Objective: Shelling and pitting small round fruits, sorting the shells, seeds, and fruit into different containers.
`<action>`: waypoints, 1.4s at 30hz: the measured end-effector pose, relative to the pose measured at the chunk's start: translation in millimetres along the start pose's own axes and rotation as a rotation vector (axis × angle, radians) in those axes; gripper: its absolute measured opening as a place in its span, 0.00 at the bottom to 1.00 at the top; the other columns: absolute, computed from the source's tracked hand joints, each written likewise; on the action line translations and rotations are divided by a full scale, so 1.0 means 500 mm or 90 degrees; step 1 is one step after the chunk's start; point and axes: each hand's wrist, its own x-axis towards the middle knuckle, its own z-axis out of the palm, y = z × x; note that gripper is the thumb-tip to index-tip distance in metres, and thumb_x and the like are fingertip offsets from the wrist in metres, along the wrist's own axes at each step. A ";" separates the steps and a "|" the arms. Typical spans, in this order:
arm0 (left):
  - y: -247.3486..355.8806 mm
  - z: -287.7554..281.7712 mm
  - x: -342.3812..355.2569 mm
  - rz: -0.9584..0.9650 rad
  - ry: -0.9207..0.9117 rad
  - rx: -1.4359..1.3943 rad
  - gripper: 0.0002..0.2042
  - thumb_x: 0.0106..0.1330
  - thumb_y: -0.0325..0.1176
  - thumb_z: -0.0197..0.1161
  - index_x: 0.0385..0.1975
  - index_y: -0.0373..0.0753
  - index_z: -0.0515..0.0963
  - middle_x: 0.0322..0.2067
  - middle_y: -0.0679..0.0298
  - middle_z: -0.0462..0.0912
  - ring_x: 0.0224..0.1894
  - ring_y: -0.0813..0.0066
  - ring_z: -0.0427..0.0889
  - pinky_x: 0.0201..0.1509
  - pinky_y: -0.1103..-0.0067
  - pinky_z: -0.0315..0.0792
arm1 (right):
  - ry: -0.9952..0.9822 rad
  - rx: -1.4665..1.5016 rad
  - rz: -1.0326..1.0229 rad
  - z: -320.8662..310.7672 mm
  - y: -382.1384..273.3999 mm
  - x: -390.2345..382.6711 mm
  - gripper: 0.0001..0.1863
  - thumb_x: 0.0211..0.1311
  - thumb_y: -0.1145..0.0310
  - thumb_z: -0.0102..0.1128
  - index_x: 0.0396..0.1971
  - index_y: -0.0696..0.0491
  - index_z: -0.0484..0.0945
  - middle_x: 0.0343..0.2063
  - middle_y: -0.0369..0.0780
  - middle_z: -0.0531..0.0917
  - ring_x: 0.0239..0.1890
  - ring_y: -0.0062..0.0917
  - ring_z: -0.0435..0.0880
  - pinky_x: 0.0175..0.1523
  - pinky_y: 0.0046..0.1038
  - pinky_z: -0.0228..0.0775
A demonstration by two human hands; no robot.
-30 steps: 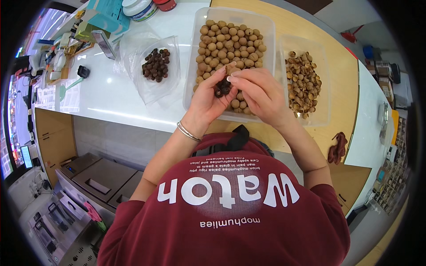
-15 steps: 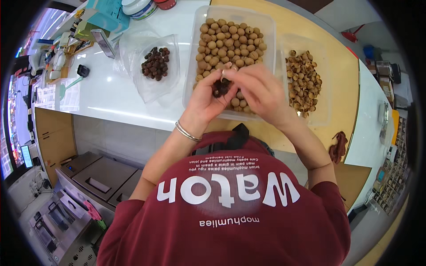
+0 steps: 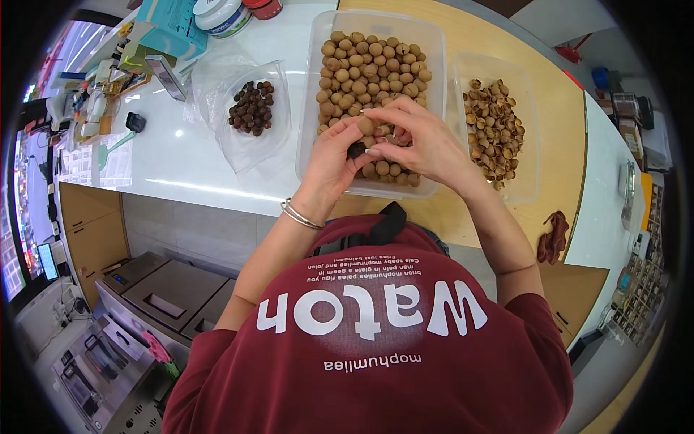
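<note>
Over a clear plastic bin [image 3: 309, 108] of round tan dried longans [image 3: 372, 69], my two hands meet. Between the fingertips is one unpeeled dried longan [image 3: 366, 126]. My left hand [image 3: 332, 153] is closed round it, with dark peeled longan flesh [image 3: 356, 150] lower in its grasp. From the other side my right hand [image 3: 423, 141] reaches in, its index finger at the top of the longan and its thumb near the dark flesh. The fingers partly hide how much dark flesh is held.
Left of the bin, an open clear plastic bag [image 3: 278, 141] holds a pile of dark peeled longans [image 3: 251, 107]. On the right a clear container [image 3: 533, 108] holds broken shells [image 3: 495, 130]. A phone [image 3: 166, 77] leans at the back left; a dark red cloth-like item [image 3: 553, 237] lies at the right edge.
An unpeeled longan now shows between my fingertips. The dark flesh in my left hand is more covered by fingers, and my right hand's fingers have spread around the longan.
</note>
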 end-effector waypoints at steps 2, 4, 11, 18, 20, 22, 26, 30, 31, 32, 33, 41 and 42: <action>0.002 0.002 0.001 0.006 -0.003 -0.010 0.06 0.62 0.31 0.53 0.35 0.37 0.72 0.33 0.67 0.74 0.33 0.80 0.75 0.32 0.82 0.75 | 0.054 0.030 0.001 0.008 -0.003 -0.003 0.20 0.45 0.64 0.63 0.41 0.52 0.74 0.30 0.38 0.73 0.30 0.27 0.74 0.35 0.26 0.68; 0.001 0.005 0.005 0.016 0.039 -0.003 0.08 0.62 0.36 0.55 0.34 0.38 0.72 0.30 0.68 0.74 0.32 0.81 0.75 0.33 0.83 0.75 | 0.075 0.054 0.024 0.015 -0.019 -0.007 0.19 0.45 0.66 0.63 0.40 0.52 0.75 0.29 0.38 0.72 0.27 0.26 0.74 0.34 0.25 0.68; -0.008 0.003 0.011 0.028 0.053 -0.043 0.09 0.63 0.37 0.53 0.34 0.37 0.72 0.32 0.66 0.75 0.34 0.80 0.76 0.37 0.84 0.77 | 0.171 0.361 0.119 0.060 0.014 0.012 0.11 0.51 0.70 0.59 0.36 0.56 0.77 0.25 0.35 0.76 0.22 0.17 0.74 0.30 0.19 0.70; -0.008 0.004 0.009 0.013 0.082 -0.089 0.11 0.62 0.37 0.55 0.35 0.36 0.71 0.32 0.65 0.74 0.35 0.78 0.76 0.39 0.83 0.76 | 0.123 0.804 0.262 0.029 0.048 0.010 0.14 0.59 0.62 0.51 0.38 0.56 0.76 0.26 0.33 0.74 0.25 0.15 0.73 0.32 0.16 0.71; -0.008 0.007 0.006 0.035 0.113 -0.094 0.11 0.61 0.38 0.56 0.35 0.36 0.71 0.32 0.66 0.73 0.34 0.78 0.75 0.38 0.84 0.76 | 0.102 0.818 0.303 0.024 0.034 0.014 0.19 0.60 0.56 0.48 0.40 0.57 0.74 0.26 0.32 0.72 0.28 0.15 0.72 0.34 0.18 0.70; -0.002 0.010 0.003 0.039 0.121 -0.092 0.11 0.60 0.39 0.57 0.32 0.37 0.70 0.31 0.66 0.73 0.33 0.79 0.75 0.37 0.83 0.76 | -0.029 0.679 0.290 0.022 0.030 0.015 0.17 0.56 0.60 0.54 0.40 0.56 0.74 0.25 0.34 0.72 0.28 0.16 0.71 0.32 0.19 0.67; -0.001 -0.006 0.006 0.053 0.104 -0.051 0.11 0.60 0.39 0.58 0.31 0.38 0.70 0.31 0.67 0.73 0.34 0.81 0.74 0.39 0.82 0.76 | 0.063 0.023 0.025 0.046 0.002 0.011 0.17 0.50 0.65 0.60 0.39 0.55 0.75 0.24 0.36 0.72 0.23 0.17 0.70 0.28 0.20 0.64; 0.010 0.009 -0.021 0.042 0.057 -0.076 0.10 0.60 0.38 0.58 0.33 0.39 0.71 0.32 0.67 0.73 0.35 0.82 0.74 0.41 0.81 0.75 | 0.086 0.143 0.056 0.041 0.013 0.017 0.17 0.44 0.69 0.63 0.37 0.55 0.76 0.22 0.36 0.71 0.19 0.16 0.68 0.26 0.20 0.64; 0.004 0.004 -0.024 0.041 0.029 -0.085 0.09 0.60 0.37 0.58 0.34 0.39 0.71 0.33 0.67 0.73 0.37 0.82 0.74 0.42 0.81 0.75 | 0.107 0.188 0.071 0.038 0.015 0.017 0.16 0.45 0.69 0.63 0.37 0.55 0.76 0.21 0.35 0.71 0.19 0.16 0.68 0.26 0.21 0.64; -0.001 0.000 -0.025 0.040 0.000 -0.094 0.09 0.60 0.37 0.57 0.36 0.40 0.71 0.34 0.66 0.73 0.38 0.82 0.74 0.43 0.81 0.75 | 0.109 0.187 0.070 0.037 0.015 0.018 0.16 0.45 0.69 0.63 0.37 0.55 0.76 0.21 0.35 0.71 0.19 0.16 0.68 0.26 0.21 0.64; -0.004 0.000 -0.023 0.046 -0.010 -0.068 0.08 0.60 0.35 0.57 0.36 0.40 0.72 0.34 0.66 0.74 0.36 0.81 0.75 0.41 0.82 0.76 | 0.101 0.209 0.049 0.036 0.015 0.017 0.15 0.46 0.70 0.63 0.38 0.55 0.76 0.21 0.34 0.71 0.19 0.15 0.69 0.25 0.19 0.64; 0.002 -0.008 -0.014 0.099 -0.051 0.034 0.08 0.60 0.34 0.57 0.35 0.36 0.72 0.28 0.66 0.76 0.29 0.80 0.77 0.32 0.87 0.76 | -0.021 0.540 0.193 0.017 0.006 -0.004 0.15 0.53 0.69 0.59 0.41 0.59 0.75 0.25 0.34 0.76 0.18 0.12 0.73 0.19 0.13 0.65; 0.002 -0.006 -0.013 0.099 -0.049 0.022 0.09 0.61 0.35 0.56 0.35 0.36 0.71 0.28 0.65 0.76 0.29 0.80 0.77 0.31 0.88 0.76 | 0.002 0.597 0.201 0.014 0.003 -0.007 0.16 0.54 0.69 0.58 0.41 0.60 0.74 0.25 0.36 0.77 0.19 0.12 0.73 0.20 0.14 0.66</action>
